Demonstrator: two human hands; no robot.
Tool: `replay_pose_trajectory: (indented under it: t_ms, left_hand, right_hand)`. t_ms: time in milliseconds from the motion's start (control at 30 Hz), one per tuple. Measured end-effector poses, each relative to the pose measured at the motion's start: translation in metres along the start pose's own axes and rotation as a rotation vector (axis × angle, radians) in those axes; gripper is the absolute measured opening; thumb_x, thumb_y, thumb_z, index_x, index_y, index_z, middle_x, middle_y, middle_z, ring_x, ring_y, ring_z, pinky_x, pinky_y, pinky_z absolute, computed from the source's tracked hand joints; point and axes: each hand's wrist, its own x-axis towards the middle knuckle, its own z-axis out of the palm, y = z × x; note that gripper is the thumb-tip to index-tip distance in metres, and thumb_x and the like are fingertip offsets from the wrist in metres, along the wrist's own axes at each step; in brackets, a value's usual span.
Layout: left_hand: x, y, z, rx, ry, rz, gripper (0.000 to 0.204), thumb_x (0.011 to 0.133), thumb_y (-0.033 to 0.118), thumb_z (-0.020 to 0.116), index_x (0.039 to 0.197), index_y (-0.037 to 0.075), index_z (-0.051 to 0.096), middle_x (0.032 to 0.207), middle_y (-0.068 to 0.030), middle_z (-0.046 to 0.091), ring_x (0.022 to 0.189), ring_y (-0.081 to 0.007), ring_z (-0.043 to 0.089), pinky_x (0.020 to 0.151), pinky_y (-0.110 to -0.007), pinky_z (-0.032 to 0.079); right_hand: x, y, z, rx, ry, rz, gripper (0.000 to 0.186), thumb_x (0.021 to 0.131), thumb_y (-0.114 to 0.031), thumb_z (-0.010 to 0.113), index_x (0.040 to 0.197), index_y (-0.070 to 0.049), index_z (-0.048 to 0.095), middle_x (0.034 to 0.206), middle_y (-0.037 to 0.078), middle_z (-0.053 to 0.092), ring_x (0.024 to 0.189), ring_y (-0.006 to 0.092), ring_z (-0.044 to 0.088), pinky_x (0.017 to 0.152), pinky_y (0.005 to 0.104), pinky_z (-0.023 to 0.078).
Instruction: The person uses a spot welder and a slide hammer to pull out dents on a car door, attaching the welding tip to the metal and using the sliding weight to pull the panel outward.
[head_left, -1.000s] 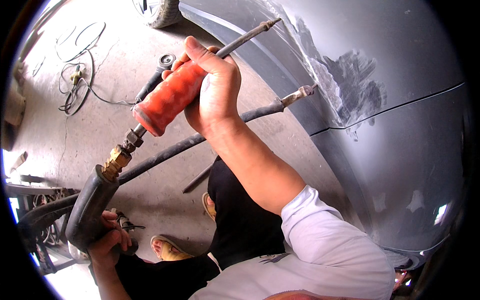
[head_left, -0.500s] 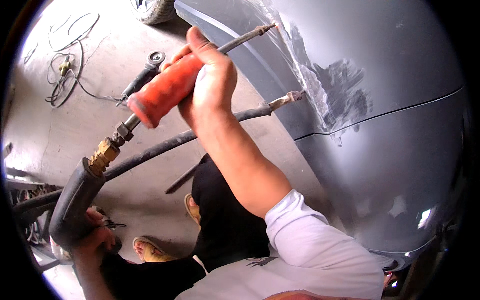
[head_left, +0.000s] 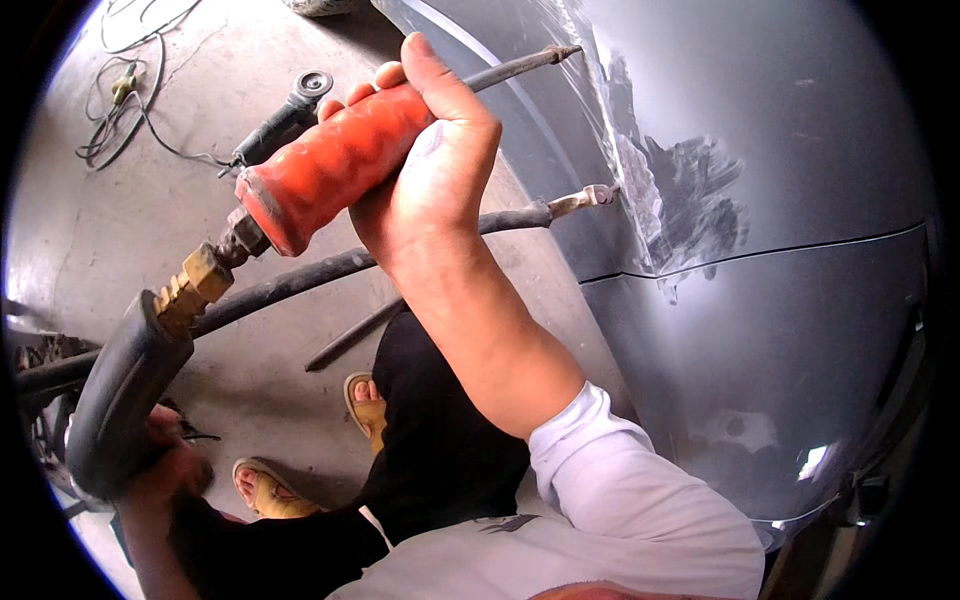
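Observation:
My right hand (head_left: 440,165) is wrapped round the red ribbed grip of a slide-hammer dent puller (head_left: 330,165). Its thin metal rod reaches up to the right, and the tip is at a scraped, whitish crease in a dark grey car panel (head_left: 820,170); whether it touches I cannot tell. The red grip sits back against a nut and brass fitting, which join a curved black handle (head_left: 130,390). My left hand (head_left: 165,460) is closed on that handle, partly hidden behind it. Below the rod, a thick black cable's metal end (head_left: 585,198) meets the panel by the crease.
An angle grinder (head_left: 285,125) with its cord lies on the concrete floor at upper left. A metal bar (head_left: 350,335) lies near my sandalled feet. The thick black cable (head_left: 300,290) crosses below my right wrist. A tyre (head_left: 320,5) shows at the top edge.
The red grip has slid back along the rod toward the black handle, closing the bare gap before the nut. The view has shifted slightly. Both hands keep their hold.

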Motion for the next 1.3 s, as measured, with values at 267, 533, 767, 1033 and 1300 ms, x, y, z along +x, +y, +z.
replay_pose_trajectory:
  t_ms: [267,533,767,1033,1300]
  left_hand:
    - [0.009,0.010,-0.003,0.100,-0.061,0.196,0.051,0.078,0.018,0.080,0.122,0.002,0.059,0.084,-0.0048,0.063,0.061,-0.0161,0.062,0.055,-0.032,0.055]
    - [-0.006,0.033,0.026,-0.286,-0.112,-0.012,0.050,0.069,0.020,0.077,0.111,0.002,0.055,0.064,-0.0033,0.051,0.039,-0.0164,0.049,0.040,-0.031,0.046]
    - [-0.002,0.028,0.024,-0.234,-0.150,0.036,0.048,0.072,0.026,0.076,0.110,0.004,0.055,0.062,-0.0006,0.048,0.039,-0.0130,0.048,0.039,-0.029,0.046]
    - [-0.003,0.029,0.029,-0.213,-0.076,0.106,0.041,0.072,0.023,0.079,0.099,0.007,0.053,0.062,-0.0003,0.049,0.040,-0.0127,0.049,0.038,-0.028,0.045]
    - [-0.006,0.039,0.033,-0.153,-0.113,0.100,0.036,0.073,0.021,0.077,0.098,0.007,0.055,0.062,-0.0009,0.051,0.040,-0.0135,0.052,0.037,-0.028,0.045]
  right_hand:
    - [0.013,-0.011,-0.001,-0.076,0.042,-0.044,0.038,0.090,-0.041,0.073,0.085,-0.007,0.058,0.076,0.009,0.060,0.075,0.0243,0.061,0.080,0.0418,0.053]
    - [0.014,-0.001,-0.010,-0.140,0.058,-0.123,0.038,0.092,-0.039,0.073,0.084,-0.005,0.057,0.075,0.009,0.057,0.071,0.0222,0.058,0.071,0.0417,0.053]
    - [0.013,-0.006,-0.003,-0.102,0.081,-0.124,0.038,0.087,-0.033,0.079,0.083,-0.007,0.052,0.074,0.009,0.056,0.063,0.0222,0.058,0.063,0.0415,0.055]
    - [0.010,-0.007,-0.005,-0.098,0.081,-0.174,0.037,0.088,-0.032,0.078,0.082,-0.006,0.053,0.072,0.009,0.056,0.063,0.0220,0.058,0.063,0.0404,0.055]
    - [0.025,-0.031,0.002,-0.067,0.220,-0.041,0.036,0.091,-0.038,0.072,0.087,-0.007,0.054,0.072,0.007,0.057,0.066,0.0224,0.061,0.066,0.0385,0.055]
